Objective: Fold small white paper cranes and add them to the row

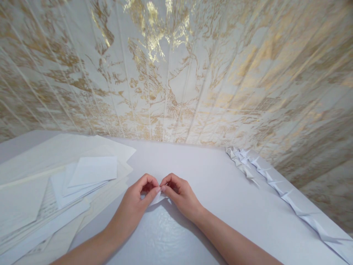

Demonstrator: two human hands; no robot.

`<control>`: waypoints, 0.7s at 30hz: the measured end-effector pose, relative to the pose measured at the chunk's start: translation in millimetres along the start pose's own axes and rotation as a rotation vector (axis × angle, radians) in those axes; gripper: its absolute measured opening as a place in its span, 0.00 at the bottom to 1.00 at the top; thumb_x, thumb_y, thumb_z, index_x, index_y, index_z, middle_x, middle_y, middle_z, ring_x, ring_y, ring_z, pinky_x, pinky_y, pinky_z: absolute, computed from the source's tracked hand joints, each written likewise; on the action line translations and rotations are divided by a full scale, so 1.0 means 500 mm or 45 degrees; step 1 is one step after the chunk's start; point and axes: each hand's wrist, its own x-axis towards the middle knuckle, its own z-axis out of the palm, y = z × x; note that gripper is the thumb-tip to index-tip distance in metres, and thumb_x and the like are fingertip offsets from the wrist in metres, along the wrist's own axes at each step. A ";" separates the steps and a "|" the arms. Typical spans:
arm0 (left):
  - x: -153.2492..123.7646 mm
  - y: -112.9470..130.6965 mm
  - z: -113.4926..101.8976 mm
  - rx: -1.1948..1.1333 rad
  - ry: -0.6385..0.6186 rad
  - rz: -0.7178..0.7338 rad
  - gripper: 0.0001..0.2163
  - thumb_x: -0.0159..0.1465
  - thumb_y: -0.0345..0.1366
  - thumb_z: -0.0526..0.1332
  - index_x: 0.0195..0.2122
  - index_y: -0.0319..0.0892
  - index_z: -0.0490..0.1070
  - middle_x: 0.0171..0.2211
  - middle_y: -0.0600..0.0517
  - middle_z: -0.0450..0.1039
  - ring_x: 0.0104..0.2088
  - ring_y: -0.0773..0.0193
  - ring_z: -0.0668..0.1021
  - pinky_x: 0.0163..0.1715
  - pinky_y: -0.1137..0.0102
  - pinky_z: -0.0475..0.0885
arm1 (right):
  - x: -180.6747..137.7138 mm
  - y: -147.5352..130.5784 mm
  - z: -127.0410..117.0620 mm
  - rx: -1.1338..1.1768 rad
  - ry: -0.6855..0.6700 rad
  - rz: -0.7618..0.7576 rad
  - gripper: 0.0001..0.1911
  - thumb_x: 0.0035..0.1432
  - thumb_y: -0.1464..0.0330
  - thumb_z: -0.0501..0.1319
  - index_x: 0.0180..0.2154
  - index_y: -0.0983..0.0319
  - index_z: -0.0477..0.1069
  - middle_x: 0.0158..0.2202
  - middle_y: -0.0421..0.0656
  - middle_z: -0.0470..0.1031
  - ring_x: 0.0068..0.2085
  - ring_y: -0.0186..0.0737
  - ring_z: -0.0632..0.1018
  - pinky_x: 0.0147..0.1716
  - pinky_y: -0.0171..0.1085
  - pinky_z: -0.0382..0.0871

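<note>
A small piece of folded white paper is pinched between my two hands, just above the white table. My left hand grips its upper edge with thumb and index finger. From the other side, my right hand pinches the same paper, its fingertips almost meeting those of the left. Most of the paper's upper part is hidden behind the fingers, so its exact folded shape is unclear.
Loose sheets of paper and smaller cut white pieces lie in an overlapping pile on the left. Along the right edge stand rows of pointed folded paper figures. Behind the table rises a wall covering with a gold pattern.
</note>
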 end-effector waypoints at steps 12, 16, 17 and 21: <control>0.000 0.006 -0.003 0.117 -0.053 0.027 0.10 0.66 0.44 0.55 0.31 0.46 0.68 0.28 0.57 0.68 0.33 0.61 0.72 0.36 0.69 0.64 | -0.001 -0.010 -0.002 -0.018 0.137 -0.077 0.03 0.56 0.69 0.61 0.30 0.60 0.71 0.27 0.37 0.70 0.31 0.35 0.70 0.35 0.34 0.63; -0.002 0.012 -0.006 0.165 -0.006 0.061 0.09 0.64 0.43 0.56 0.30 0.46 0.67 0.28 0.57 0.67 0.32 0.61 0.72 0.36 0.69 0.63 | 0.000 -0.010 0.000 0.000 0.120 -0.064 0.03 0.55 0.69 0.62 0.29 0.61 0.70 0.27 0.37 0.71 0.31 0.35 0.70 0.35 0.34 0.64; -0.002 0.013 -0.006 0.176 0.002 0.069 0.09 0.64 0.43 0.56 0.30 0.46 0.67 0.28 0.57 0.67 0.32 0.61 0.72 0.36 0.69 0.63 | -0.001 -0.010 0.000 0.005 0.126 -0.066 0.03 0.55 0.69 0.62 0.29 0.61 0.70 0.27 0.37 0.71 0.31 0.35 0.71 0.35 0.34 0.64; 0.000 0.010 -0.006 0.203 0.026 0.092 0.10 0.64 0.44 0.56 0.29 0.46 0.67 0.29 0.56 0.68 0.34 0.59 0.72 0.39 0.68 0.64 | -0.002 -0.009 -0.001 0.017 0.188 -0.087 0.03 0.54 0.71 0.62 0.28 0.61 0.71 0.26 0.37 0.71 0.30 0.35 0.70 0.35 0.34 0.65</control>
